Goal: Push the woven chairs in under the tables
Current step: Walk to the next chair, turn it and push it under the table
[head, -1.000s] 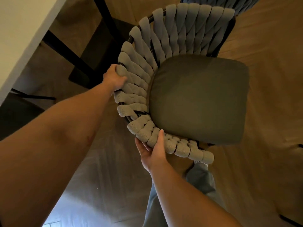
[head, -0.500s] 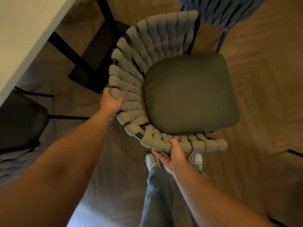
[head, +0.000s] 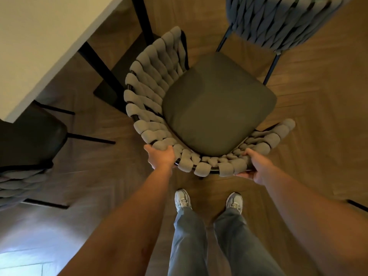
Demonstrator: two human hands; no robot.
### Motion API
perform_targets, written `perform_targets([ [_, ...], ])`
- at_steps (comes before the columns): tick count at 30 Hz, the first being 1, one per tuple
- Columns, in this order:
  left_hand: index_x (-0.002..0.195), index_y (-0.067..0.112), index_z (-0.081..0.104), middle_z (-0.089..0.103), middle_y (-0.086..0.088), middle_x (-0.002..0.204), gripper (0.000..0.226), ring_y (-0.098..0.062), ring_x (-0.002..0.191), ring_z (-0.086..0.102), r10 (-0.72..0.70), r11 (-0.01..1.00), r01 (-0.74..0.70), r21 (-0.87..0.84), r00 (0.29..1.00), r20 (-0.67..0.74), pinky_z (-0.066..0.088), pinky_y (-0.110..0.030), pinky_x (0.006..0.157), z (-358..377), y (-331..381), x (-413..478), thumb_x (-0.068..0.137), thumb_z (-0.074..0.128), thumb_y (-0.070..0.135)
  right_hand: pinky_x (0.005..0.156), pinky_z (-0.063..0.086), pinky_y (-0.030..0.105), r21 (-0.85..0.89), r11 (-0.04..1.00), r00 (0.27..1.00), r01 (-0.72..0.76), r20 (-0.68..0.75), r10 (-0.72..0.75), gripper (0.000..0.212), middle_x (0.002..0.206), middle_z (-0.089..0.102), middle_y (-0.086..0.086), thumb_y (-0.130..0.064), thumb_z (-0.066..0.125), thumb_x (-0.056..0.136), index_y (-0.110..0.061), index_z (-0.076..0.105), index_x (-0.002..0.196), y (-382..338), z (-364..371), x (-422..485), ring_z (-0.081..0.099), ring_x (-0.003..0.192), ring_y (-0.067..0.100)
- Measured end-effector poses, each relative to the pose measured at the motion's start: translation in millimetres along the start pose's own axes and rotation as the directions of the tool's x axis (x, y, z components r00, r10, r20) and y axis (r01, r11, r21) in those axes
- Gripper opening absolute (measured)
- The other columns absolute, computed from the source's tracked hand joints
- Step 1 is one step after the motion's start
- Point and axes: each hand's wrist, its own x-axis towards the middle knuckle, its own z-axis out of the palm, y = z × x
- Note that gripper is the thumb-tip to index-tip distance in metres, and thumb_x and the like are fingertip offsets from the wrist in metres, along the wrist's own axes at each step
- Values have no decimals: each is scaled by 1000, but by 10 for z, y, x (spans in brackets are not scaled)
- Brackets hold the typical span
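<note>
A woven chair (head: 217, 102) with a dark green seat cushion and a grey braided backrest stands right in front of me on the wooden floor. My left hand (head: 161, 157) grips the backrest's rim at its left part. My right hand (head: 256, 166) grips the rim at its right part, fingers curled over the weave. A white table (head: 43, 42) with black legs fills the upper left, and the chair sits to its right, outside the tabletop's edge.
A second woven chair (head: 282, 18) stands at the top right, close to the first one's seat. A third chair (head: 25, 148) with a dark seat sits partly under the table at the left. My feet (head: 209, 200) stand just behind the chair.
The chair has turned so its backrest now faces me. Both hands have shifted along the rim, the left lower down and the right out to the right side.
</note>
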Motion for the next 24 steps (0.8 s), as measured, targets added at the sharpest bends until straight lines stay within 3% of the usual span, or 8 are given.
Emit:
perform_targets([
  [3, 123, 22, 38, 50, -6, 102, 48, -22, 71, 54, -74, 996, 74, -46, 997, -7, 63, -51, 66, 51, -12, -58, 86, 69, 21, 40, 56, 36, -60, 998, 1000, 22, 24, -20, 24, 96, 66, 20, -35, 69, 88, -16, 57, 98, -71, -51, 36, 73, 58, 37],
  [7, 128, 22, 36, 48, -7, 110, 55, -24, 80, 57, -62, 998, 63, -12, 998, 28, 59, -37, 48, 6, -6, -93, 86, 71, 25, 43, 58, 36, -56, 998, 998, 18, 61, -15, 32, 99, 69, 20, -42, 69, 88, -16, 59, 105, -72, -70, 8, 75, 66, 36],
  [11, 131, 17, 45, 57, -6, 118, 58, -30, 102, 63, -85, 995, 79, 67, 992, 89, 63, -45, 69, -162, 32, -68, 83, 73, 35, 61, 64, 42, 21, 999, 999, 36, 26, -37, 46, 106, 68, 16, -52, 69, 86, -17, 58, 115, 31, -38, -112, 73, 86, 34],
  [13, 119, 11, 59, 67, -9, 114, 47, -26, 90, 67, -46, 991, 37, 129, 997, 66, 61, -40, 74, -270, 105, -5, 82, 71, 37, 65, 63, 40, 71, 996, 998, 59, -3, -59, 49, 102, 68, 14, -53, 70, 84, -16, 59, 113, 202, 30, -208, 72, 86, 30],
  [15, 115, 7, 60, 68, -9, 114, 46, -23, 85, 65, 34, 982, -35, 186, 999, 10, 53, -34, 74, -375, 237, 85, 82, 70, 38, 76, 62, 42, 116, 992, 998, 41, 42, -47, 53, 104, 66, 13, -54, 70, 83, -14, 58, 115, 423, 149, -323, 69, 90, 29],
  [19, 132, 11, 47, 57, -9, 130, 59, -29, 114, 56, 143, 948, -126, 293, 989, -36, 43, -34, 84, -551, 564, 407, 84, 68, 38, 95, 55, 52, 260, 961, 977, -97, 211, 41, 54, 117, 59, 16, -52, 73, 81, -16, 53, 116, 754, 525, -545, 64, 102, 35],
  [22, 129, 13, 49, 58, -10, 128, 54, -29, 112, 58, 198, 930, -183, 318, 980, -13, 49, -40, 92, -587, 781, 697, 85, 69, 37, 92, 56, 51, 376, 907, 949, -190, 306, 73, 57, 128, 55, 21, -46, 74, 84, -16, 53, 126, 861, 881, -667, 61, 114, 41],
  [24, 126, 14, 51, 59, -9, 127, 49, -28, 107, 58, 204, 927, -192, 323, 979, -3, 51, -41, 89, -593, 912, 868, 86, 69, 37, 86, 58, 50, 428, 880, 944, -207, 324, 64, 61, 128, 56, 21, -43, 76, 84, -15, 51, 131, 894, 1114, -701, 63, 112, 40],
])
